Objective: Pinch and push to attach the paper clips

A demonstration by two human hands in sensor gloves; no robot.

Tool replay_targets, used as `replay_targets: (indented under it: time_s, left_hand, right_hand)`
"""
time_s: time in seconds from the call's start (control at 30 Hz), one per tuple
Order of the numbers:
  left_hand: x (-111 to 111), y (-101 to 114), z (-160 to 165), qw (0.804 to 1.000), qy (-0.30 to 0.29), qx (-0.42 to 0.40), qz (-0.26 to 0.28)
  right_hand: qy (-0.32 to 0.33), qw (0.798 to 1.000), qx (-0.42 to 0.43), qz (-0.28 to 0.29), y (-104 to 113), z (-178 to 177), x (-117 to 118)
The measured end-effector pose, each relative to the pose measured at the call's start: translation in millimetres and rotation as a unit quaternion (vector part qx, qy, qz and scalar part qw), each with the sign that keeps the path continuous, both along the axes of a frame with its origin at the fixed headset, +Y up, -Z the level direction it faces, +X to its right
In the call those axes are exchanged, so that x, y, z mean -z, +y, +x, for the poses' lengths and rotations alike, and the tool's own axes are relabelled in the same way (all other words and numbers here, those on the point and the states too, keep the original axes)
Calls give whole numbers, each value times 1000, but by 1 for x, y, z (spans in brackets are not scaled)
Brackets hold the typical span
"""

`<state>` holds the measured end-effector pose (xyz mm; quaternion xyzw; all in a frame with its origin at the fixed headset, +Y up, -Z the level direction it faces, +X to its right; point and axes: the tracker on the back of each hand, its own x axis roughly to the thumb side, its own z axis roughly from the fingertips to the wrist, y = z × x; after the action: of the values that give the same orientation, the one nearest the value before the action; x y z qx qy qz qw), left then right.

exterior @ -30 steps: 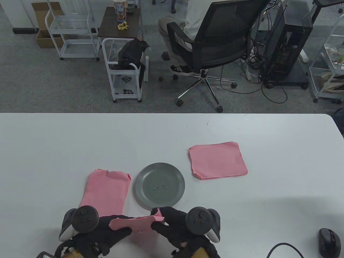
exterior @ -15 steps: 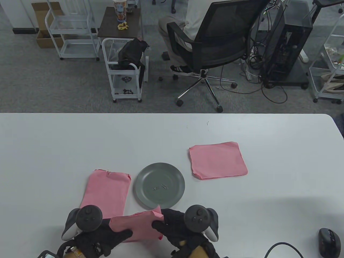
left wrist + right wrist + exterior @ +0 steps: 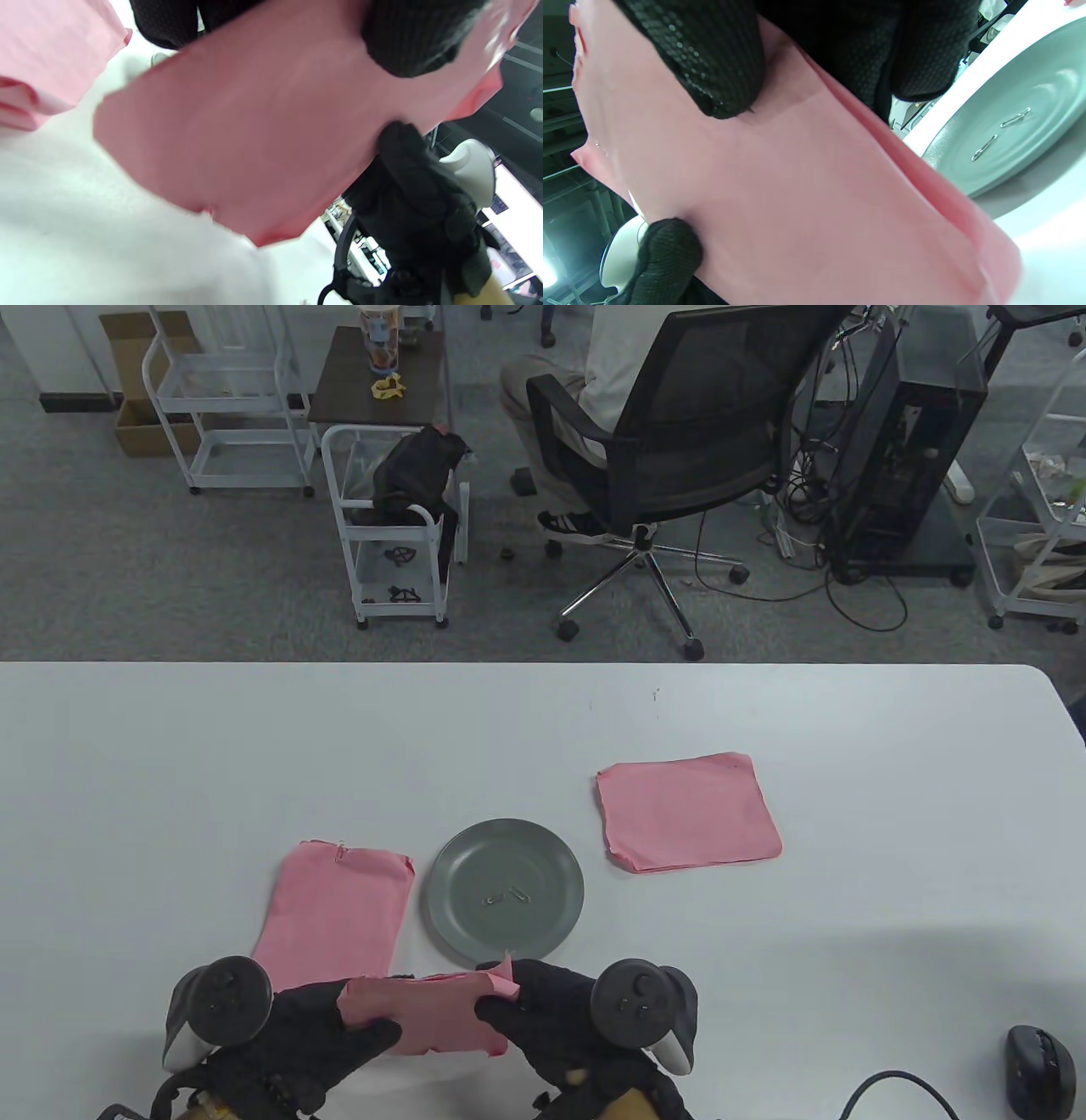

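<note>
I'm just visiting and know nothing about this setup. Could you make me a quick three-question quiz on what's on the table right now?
1. True or false: both gloved hands hold the folded pink paper sheet.
2. How many loose metal paper clips lie in the round grey plate?
3. The flat pink paper stack with a clip already on its far edge lies to which side of the plate: A left, B right?

Key: 1 true; 2 two; 3 A.

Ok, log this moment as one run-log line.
left hand: holds folded pink paper | right hand: pinches its other end | plate: two loose paper clips | clipped paper: on table
</note>
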<state>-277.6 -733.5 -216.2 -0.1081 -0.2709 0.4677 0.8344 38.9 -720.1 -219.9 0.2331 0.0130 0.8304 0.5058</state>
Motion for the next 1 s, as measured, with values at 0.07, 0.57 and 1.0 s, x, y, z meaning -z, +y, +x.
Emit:
replay_targets:
  time_s: [0.07,0.57,1.0]
  left_hand:
    - [0,3,-4,1000,2,-19,-5]
    - [3,30,-52,988,125,-58,67]
    - [9,24,-59,990,129,-43,43]
  right_hand:
    - [-3,1000,-2,0,0,-1,0]
    - [-107,982,-154,26,10,21,30]
    - [-19,870,-475,-134,-40,-32,92]
